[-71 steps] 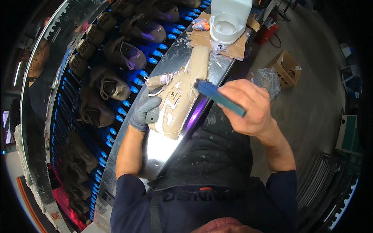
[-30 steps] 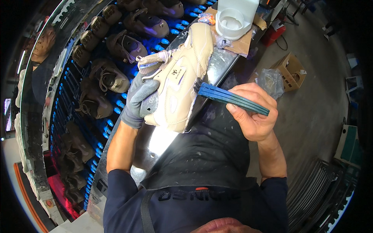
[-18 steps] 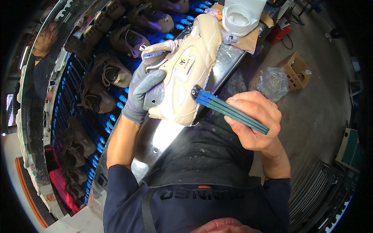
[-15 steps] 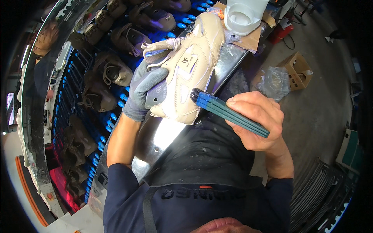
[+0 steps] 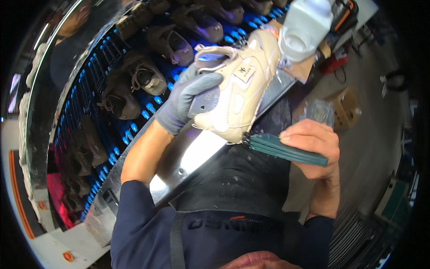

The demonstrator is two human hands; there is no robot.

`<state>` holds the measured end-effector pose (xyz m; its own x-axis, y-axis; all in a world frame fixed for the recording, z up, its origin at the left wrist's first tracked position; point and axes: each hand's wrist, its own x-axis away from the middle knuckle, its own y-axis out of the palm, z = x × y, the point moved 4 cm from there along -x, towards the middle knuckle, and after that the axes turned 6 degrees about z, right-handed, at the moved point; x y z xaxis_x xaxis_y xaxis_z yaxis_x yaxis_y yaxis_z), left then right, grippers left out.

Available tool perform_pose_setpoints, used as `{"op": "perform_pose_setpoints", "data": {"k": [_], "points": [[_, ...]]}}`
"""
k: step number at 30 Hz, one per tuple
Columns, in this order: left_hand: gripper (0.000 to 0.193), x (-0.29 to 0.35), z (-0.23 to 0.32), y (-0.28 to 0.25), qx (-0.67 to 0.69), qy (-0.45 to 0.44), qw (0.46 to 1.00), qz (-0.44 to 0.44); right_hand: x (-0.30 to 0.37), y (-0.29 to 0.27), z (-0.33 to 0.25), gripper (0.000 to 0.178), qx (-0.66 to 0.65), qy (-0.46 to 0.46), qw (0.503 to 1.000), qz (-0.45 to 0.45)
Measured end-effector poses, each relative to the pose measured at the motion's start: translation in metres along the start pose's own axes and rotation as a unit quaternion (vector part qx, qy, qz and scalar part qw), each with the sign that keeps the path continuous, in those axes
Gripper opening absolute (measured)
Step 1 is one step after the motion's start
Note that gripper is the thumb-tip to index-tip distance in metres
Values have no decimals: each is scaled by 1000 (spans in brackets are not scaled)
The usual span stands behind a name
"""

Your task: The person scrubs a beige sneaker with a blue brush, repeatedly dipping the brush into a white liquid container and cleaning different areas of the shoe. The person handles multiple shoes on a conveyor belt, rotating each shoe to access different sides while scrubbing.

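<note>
My left hand [image 5: 186,96], in a grey glove, grips a beige shoe upper [image 5: 251,85] by its grey heel end. The thumb lies across the heel part and the other fingers are hidden behind it. The upper is tilted, with its toe up and to the right and its side facing me. In my bare right hand [image 5: 316,145] is a brush [image 5: 286,151] with a ridged green handle. Its dark tip is at the lower edge of the upper near the heel, seemingly touching it.
On the left, beige shoes [image 5: 145,76] stand in rows on a rack with blue-lit pegs [image 5: 130,134]. A shiny metal ledge [image 5: 188,157] runs beneath my left arm. At the upper right is a white plastic container [image 5: 298,45] on cardboard; a cardboard box [image 5: 349,105] stands on the floor.
The brush tip has moved from the side of the upper down to its edge near the heel. The upper and both hands sit farther right in view, as the view itself has shifted.
</note>
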<state>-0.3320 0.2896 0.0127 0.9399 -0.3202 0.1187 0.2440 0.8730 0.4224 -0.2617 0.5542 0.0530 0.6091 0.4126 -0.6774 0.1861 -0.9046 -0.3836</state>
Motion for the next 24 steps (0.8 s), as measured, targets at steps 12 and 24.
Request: {"op": "perform_pose_setpoints", "data": {"k": [12, 24], "points": [[41, -14, -15, -2, 216, 33, 971, -100, 17, 12, 14, 30, 5, 34, 989, 147], [46, -27, -16, -20, 225, -95, 969, -36, -24, -16, 7, 20, -4, 3, 999, 36]]}}
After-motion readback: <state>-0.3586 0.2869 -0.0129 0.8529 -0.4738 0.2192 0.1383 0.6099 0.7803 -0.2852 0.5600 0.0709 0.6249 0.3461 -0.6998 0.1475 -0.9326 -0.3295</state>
